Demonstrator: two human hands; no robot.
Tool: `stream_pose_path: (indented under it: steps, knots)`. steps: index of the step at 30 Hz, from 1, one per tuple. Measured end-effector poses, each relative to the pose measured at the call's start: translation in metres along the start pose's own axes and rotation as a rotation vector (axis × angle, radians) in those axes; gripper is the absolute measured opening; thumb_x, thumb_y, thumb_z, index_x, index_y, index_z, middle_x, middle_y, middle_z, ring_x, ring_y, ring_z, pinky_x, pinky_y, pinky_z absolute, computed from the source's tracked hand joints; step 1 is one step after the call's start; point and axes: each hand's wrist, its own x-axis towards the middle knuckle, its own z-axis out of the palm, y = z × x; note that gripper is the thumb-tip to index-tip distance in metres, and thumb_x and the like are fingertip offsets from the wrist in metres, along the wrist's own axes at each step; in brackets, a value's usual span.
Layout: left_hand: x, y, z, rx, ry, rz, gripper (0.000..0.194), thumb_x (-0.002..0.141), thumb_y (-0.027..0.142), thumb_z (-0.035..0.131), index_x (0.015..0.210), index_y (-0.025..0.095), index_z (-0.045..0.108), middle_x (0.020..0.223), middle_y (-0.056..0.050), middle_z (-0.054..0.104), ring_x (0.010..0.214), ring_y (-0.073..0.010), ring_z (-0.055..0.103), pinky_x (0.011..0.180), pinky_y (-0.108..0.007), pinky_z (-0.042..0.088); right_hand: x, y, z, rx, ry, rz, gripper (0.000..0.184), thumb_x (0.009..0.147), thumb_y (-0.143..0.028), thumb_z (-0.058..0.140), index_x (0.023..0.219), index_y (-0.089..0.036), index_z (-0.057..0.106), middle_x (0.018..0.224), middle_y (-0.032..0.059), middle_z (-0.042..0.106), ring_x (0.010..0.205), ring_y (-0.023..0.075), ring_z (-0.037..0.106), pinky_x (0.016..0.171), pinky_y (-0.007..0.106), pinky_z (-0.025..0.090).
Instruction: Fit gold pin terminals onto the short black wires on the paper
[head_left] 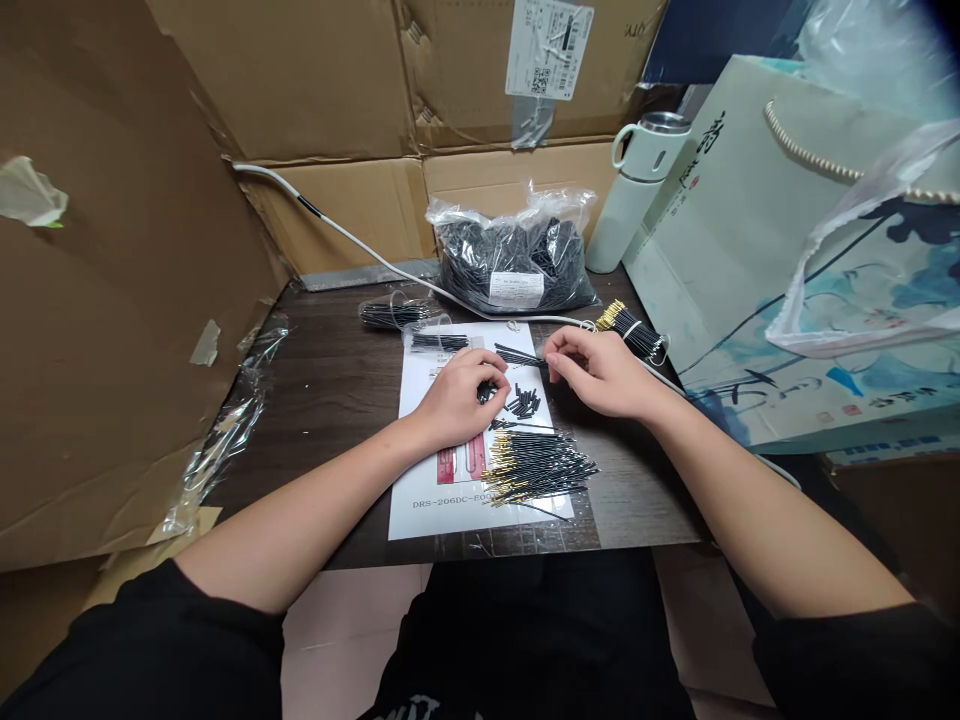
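Your left hand (456, 398) is curled over the white sheet (420, 470), fingers closed on a few short black tubes (486, 391). Your right hand (600, 372) pinches 1 thin black wire (519, 355). More tubes (525, 402) lie between both hands, gold-tipped wires (536, 468) just below.

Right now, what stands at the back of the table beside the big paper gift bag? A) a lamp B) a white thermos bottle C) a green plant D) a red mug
B: a white thermos bottle with a silver lid stands upright at the table's back edge, right against the gift bag.
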Motion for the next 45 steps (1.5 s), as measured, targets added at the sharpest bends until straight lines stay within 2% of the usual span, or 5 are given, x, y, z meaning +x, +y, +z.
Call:
stream_pose_path:
  steps: [19, 23, 29, 36, 45]
  knots:
    - [-0.0003, 0.0060, -0.0031, -0.013, -0.070, -0.048, 0.010, 0.095, 0.013, 0.070, 0.089, 0.021, 0.072, 0.122, -0.009, 0.071, 0.119, -0.0251, 0.067, 0.112, -0.048, 0.055, 0.0001, 0.0005, -0.0036, 0.003, 0.012, 0.028, 0.016, 0.105, -0.031, 0.062, 0.094, -0.021, 0.068, 0.079, 0.0028, 0.077, 0.071, 0.0202, 0.068, 0.073, 0.037, 0.048]
    - [0.0011, 0.0076, -0.0036, -0.050, 0.007, -0.031, 0.007, 0.101, 0.017, 0.064, 0.096, 0.021, 0.066, 0.113, -0.008, 0.072, 0.111, -0.0230, 0.067, 0.104, -0.043, 0.054, 0.0004, 0.0018, -0.0029, 0.022, 0.031, 0.021, 0.017, 0.105, -0.033, 0.062, 0.096, -0.021, 0.067, 0.079, 0.0035, 0.076, 0.071, 0.0202, 0.068, 0.074, 0.037, 0.049]
    - [0.0017, 0.0092, -0.0017, -0.231, 0.122, -0.225, 0.010, 0.107, 0.028, 0.059, 0.103, 0.021, 0.066, 0.090, -0.003, 0.072, 0.076, -0.0149, 0.061, 0.073, -0.032, 0.049, -0.0001, 0.0010, 0.0015, 0.136, 0.097, 0.032, 0.020, 0.109, -0.038, 0.062, 0.100, -0.020, 0.069, 0.074, 0.0026, 0.072, 0.063, 0.0172, 0.063, 0.067, 0.035, 0.049]
    - [0.0018, 0.0055, 0.0057, -0.521, 0.193, -0.336, 0.014, 0.102, 0.030, 0.072, 0.110, 0.021, 0.079, 0.103, -0.005, 0.082, 0.091, -0.0169, 0.076, 0.085, -0.032, 0.062, -0.0016, -0.0009, 0.0039, 0.187, 0.103, 0.034, 0.024, 0.109, -0.042, 0.065, 0.104, -0.019, 0.073, 0.073, 0.0039, 0.073, 0.064, 0.0181, 0.065, 0.063, 0.035, 0.050]
    - [0.0020, 0.0048, 0.0058, -0.526, 0.217, -0.362, 0.018, 0.099, 0.037, 0.078, 0.107, 0.021, 0.084, 0.101, -0.007, 0.085, 0.091, -0.0192, 0.079, 0.085, -0.035, 0.066, -0.0022, -0.0034, 0.0027, 0.128, 0.094, 0.032, 0.022, 0.108, -0.038, 0.064, 0.099, -0.020, 0.072, 0.074, 0.0034, 0.073, 0.064, 0.0187, 0.067, 0.067, 0.036, 0.052]
